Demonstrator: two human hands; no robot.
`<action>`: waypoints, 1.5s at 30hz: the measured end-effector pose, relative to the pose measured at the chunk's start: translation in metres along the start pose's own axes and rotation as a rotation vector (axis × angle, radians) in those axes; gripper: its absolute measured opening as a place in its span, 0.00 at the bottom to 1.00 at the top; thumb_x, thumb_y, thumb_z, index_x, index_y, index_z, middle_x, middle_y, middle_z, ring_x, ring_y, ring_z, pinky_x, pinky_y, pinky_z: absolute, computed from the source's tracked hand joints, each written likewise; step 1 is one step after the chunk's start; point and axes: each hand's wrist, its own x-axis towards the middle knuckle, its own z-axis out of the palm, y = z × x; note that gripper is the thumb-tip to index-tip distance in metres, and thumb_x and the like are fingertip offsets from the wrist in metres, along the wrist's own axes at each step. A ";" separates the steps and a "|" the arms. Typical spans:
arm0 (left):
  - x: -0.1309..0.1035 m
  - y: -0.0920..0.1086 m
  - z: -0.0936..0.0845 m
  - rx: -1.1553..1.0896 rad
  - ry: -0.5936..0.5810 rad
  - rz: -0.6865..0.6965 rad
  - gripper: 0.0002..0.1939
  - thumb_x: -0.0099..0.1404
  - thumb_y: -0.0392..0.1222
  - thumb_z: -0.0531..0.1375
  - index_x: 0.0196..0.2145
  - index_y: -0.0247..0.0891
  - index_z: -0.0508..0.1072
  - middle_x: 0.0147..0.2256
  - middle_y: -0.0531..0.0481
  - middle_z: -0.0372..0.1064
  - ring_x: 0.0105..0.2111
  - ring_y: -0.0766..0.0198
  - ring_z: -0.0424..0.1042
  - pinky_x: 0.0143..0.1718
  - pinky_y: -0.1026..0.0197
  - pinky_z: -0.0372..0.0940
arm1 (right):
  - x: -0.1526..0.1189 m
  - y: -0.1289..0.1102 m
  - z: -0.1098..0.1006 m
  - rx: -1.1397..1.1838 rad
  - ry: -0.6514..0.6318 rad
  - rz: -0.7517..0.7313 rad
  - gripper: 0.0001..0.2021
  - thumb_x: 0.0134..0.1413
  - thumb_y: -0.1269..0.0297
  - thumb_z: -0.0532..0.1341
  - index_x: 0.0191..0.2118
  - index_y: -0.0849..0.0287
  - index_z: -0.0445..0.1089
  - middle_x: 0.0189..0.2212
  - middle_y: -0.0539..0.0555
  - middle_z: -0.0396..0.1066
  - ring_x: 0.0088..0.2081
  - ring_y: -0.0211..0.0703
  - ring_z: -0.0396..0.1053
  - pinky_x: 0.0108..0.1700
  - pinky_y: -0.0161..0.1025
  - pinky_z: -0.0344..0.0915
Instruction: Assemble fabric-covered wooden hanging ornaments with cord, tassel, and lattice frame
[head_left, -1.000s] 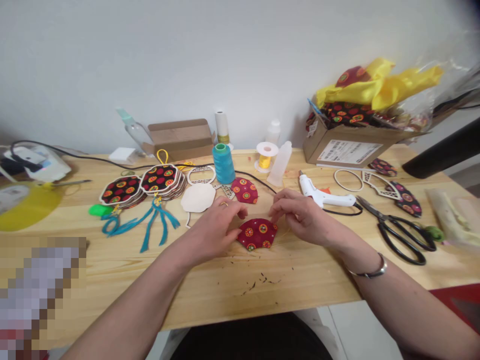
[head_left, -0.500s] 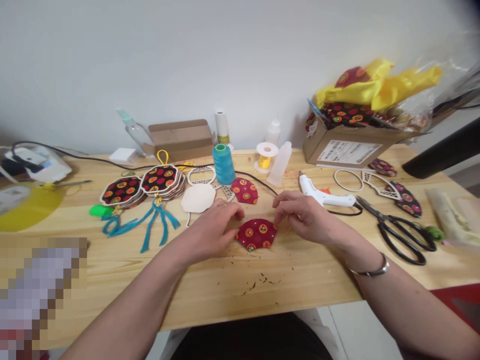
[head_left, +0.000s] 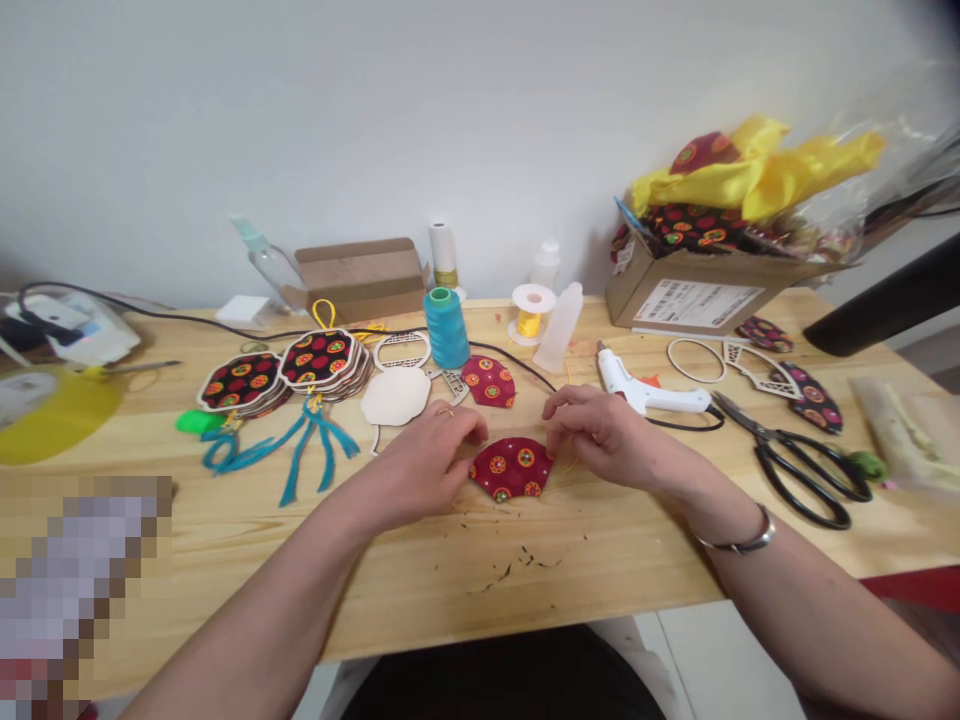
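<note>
A dark red, flower-patterned fan-shaped fabric piece [head_left: 513,470] sits low at the table's middle, between my two hands. My left hand [head_left: 435,448] is curled at its left end, thumb and fingertips gripping the edge. At the upper right corner, the bent fingers of my right hand [head_left: 596,432] pinch the piece; the fingertips are partly hidden. A second red fan-shaped piece [head_left: 489,382] lies just behind. Beyond the left hand is a plain pale scalloped plate [head_left: 395,396], with a cut-out wooden fan frame [head_left: 453,385] beside it.
A teal thread cone [head_left: 446,330] stands behind. To the right are a white glue gun [head_left: 652,390], black-handled scissors [head_left: 795,460] and a carton [head_left: 686,290] of fabric. Stacked scalloped pieces [head_left: 321,360] with teal tassels lie left. Dark scraps [head_left: 514,568] lie in front.
Hardly anything differs. Both hands stay at the ends of the red fan-shaped piece, with only a slight shift of the right fingers; the view has moved a touch.
</note>
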 end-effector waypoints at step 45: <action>0.001 0.002 0.028 -0.077 0.240 0.295 0.13 0.67 0.33 0.54 0.48 0.38 0.70 0.40 0.47 0.70 0.39 0.65 0.71 0.41 0.61 0.66 | -0.022 0.024 -0.050 -0.701 -0.172 0.514 0.14 0.50 0.76 0.54 0.44 0.69 0.66 0.41 0.66 0.68 0.44 0.55 0.65 0.49 0.48 0.62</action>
